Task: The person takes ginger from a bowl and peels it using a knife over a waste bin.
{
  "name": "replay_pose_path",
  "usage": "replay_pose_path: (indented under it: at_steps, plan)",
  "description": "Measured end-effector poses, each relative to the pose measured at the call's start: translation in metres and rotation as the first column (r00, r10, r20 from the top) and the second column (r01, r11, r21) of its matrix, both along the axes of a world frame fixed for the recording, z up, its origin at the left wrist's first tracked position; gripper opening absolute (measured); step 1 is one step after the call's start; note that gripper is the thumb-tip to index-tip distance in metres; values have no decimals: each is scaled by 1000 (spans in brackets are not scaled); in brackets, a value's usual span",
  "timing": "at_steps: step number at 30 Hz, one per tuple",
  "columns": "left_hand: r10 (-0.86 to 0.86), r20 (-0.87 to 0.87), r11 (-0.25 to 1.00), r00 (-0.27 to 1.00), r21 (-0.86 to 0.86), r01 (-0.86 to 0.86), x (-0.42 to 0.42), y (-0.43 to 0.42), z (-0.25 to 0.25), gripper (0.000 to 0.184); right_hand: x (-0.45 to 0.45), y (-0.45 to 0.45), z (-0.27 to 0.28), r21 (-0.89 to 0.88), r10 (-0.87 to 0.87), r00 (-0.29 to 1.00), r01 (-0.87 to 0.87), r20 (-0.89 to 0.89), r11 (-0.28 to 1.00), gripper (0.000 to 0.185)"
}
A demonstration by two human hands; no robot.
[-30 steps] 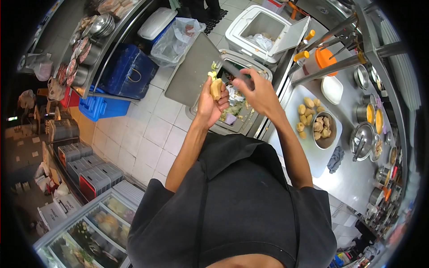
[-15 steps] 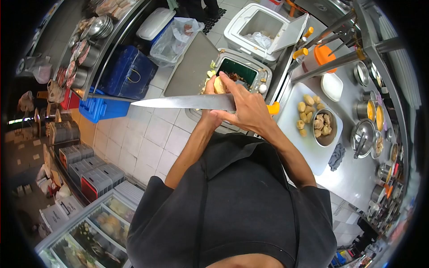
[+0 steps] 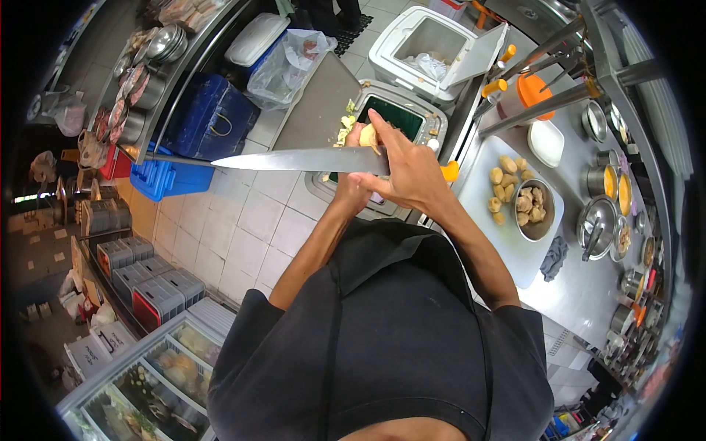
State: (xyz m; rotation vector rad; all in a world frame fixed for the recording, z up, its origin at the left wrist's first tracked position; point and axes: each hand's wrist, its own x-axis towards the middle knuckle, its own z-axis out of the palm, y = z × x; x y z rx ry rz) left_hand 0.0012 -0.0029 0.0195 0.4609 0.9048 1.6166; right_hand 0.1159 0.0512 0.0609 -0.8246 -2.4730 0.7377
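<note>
In my right hand (image 3: 413, 175) is a large kitchen knife (image 3: 294, 160), its long blade pointing left and its yellow handle end showing beyond my palm. Behind the blade, my left hand (image 3: 353, 192) grips a pale yellow, peeled-looking root piece (image 3: 369, 137), perhaps ginger or potato. My right thumb and fingers reach around the blade near that piece. Both hands are above an opened bin (image 3: 435, 125) with a dark green interior. Pale scraps (image 3: 346, 126) lie along the bin's lid edge, left of my hands.
On the right, a white cutting board (image 3: 482, 213) carries several pale yellow pieces (image 3: 496, 176) and a steel bowl (image 3: 535, 229) of brownish lumps. A grey cloth (image 3: 555, 257) lies beside it. Another white bin (image 3: 382, 48) stands ahead; blue tubs (image 3: 209, 121) are at left.
The root piece has turned and shifted slightly in my left hand. The knife blade has risen a little in view, and my right fingers have moved up with it.
</note>
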Motion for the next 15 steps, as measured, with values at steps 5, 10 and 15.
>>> replay_pose_path:
  at_steps: [5,10,15]
  plan:
    - [-28,45,1000,999,-5,28,-4,5,8,53,1,0,7,-17,28,1000,-28,-11,999,101]
    - [-13,8,1000,1000,25,13,-2,5,12,50,0,1,10,-31,14,1000,-15,-13,999,89]
    - [82,-321,992,944,121,-45,-4,3,7,43,-2,6,8,-69,0,996,-6,-90,998,76]
